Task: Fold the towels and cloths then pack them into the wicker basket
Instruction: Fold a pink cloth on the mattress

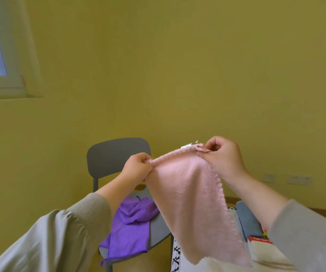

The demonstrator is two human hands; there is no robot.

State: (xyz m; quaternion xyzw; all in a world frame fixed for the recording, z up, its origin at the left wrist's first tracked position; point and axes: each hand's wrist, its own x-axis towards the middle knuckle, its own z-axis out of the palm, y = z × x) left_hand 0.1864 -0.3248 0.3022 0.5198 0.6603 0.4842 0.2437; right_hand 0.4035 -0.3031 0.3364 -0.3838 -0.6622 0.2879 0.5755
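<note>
A pink fluffy towel (193,201) hangs in the air in front of me, held up by its top edge. My left hand (137,166) pinches its left top corner. My right hand (223,156) pinches the right top corner, where a small white label sticks up. The towel drapes down and to the right, over a white surface at the bottom. A purple cloth (130,226) lies crumpled on the seat of a grey chair (115,156) behind and below my left hand. No wicker basket is in view.
A blue-grey cushion (249,220) and a red-and-white item (260,240) lie at the lower right behind the towel. A black-and-white patterned fabric edge (176,254) shows at the bottom. Yellow wall behind, window at upper left.
</note>
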